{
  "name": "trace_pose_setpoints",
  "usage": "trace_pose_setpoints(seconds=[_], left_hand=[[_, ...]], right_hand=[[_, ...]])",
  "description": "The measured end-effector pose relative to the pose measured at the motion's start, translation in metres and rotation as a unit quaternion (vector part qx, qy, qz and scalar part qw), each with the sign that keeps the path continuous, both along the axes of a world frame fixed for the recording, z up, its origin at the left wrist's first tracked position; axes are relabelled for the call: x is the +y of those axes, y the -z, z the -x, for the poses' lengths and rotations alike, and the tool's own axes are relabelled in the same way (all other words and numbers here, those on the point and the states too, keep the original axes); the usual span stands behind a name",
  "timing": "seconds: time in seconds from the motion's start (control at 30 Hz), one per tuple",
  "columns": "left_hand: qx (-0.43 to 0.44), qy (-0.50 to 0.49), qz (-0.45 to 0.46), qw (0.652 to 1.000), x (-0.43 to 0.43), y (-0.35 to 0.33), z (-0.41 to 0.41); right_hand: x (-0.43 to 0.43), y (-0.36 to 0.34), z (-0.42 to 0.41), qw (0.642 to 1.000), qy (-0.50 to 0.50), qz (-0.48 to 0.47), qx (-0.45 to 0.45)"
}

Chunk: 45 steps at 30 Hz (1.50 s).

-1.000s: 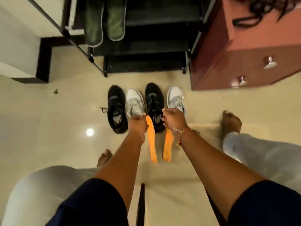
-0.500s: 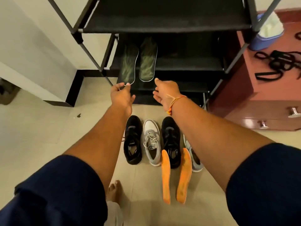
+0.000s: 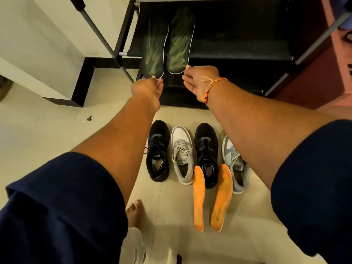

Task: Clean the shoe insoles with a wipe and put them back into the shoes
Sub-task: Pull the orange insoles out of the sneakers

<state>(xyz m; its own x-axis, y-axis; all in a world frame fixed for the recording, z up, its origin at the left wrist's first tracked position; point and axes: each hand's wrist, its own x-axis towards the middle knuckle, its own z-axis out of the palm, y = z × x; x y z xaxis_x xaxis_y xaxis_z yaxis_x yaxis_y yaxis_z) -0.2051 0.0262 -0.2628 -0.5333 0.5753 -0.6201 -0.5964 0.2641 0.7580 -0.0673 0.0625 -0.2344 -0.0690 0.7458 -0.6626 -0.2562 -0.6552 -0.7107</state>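
On the black rack (image 3: 238, 52) lie two green insoles (image 3: 167, 42); left hand (image 3: 147, 89) pinches one heel, right hand (image 3: 200, 80) spread, touches the other.

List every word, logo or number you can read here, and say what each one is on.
Tongue label of the left grey-and-white sneaker: a short brand word beneath a small emblem, too blurred to read.
Tongue label of the right grey-and-white sneaker: print too blurred and partly hidden to read.
Tongue of the left black sneaker: a small pale emblem, no legible letters.
Nothing else carries text.
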Motion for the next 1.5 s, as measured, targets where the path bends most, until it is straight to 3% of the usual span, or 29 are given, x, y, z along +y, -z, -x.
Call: trace_pose_setpoints(seconds=[0.27, 0.47, 0.73, 1.13, 1.5], left_hand=[[-0.026, 0.01, 0.003, 1.0, -0.007, 0.001, -0.01], [-0.038, 0.014, -0.009, 0.999, -0.02, 0.002, -0.015], [-0.097, -0.009, -0.005, 0.995, -0.111, 0.012, -0.07], [-0.166, -0.12, 0.194, 0.959, -0.331, 0.083, -0.134], [-0.146, -0.122, 0.342, 0.92, -0.38, 0.149, -0.126]], right_hand=[[0.014, 0.004, 0.008, 0.998, -0.051, 0.03, 0.033], [0.005, 0.014, 0.013, 1.0, -0.007, -0.017, 0.022], [-0.088, 0.048, -0.042, 1.0, -0.009, 0.004, 0.012], [-0.312, 0.122, -0.105, 0.986, -0.04, 0.146, -0.071], [-0.409, 0.212, -0.105, 0.931, -0.169, 0.241, -0.217]])
